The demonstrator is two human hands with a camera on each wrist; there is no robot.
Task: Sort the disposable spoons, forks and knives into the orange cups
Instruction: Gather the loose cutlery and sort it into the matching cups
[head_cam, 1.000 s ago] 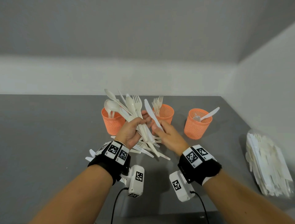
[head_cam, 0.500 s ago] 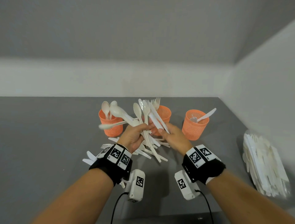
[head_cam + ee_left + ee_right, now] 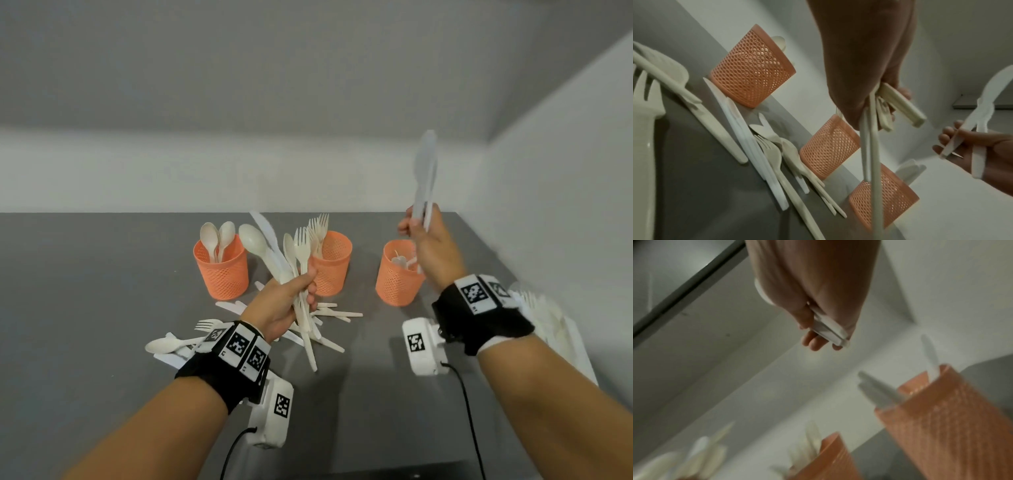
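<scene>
On the grey table (image 3: 85,291), the left orange mesh cup (image 3: 222,270) holds cream spoons. The left hand (image 3: 284,308) clamps a fanned bundle of cutlery (image 3: 298,274) before the middle cup (image 3: 330,263) of forks. The right hand (image 3: 431,243), fingers curled, grips two blurred white knives (image 3: 424,174) upright above the right cup (image 3: 397,281).

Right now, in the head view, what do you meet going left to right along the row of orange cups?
Cup with spoons → cup with forks → cup with knives, partly behind the right hand.
</scene>
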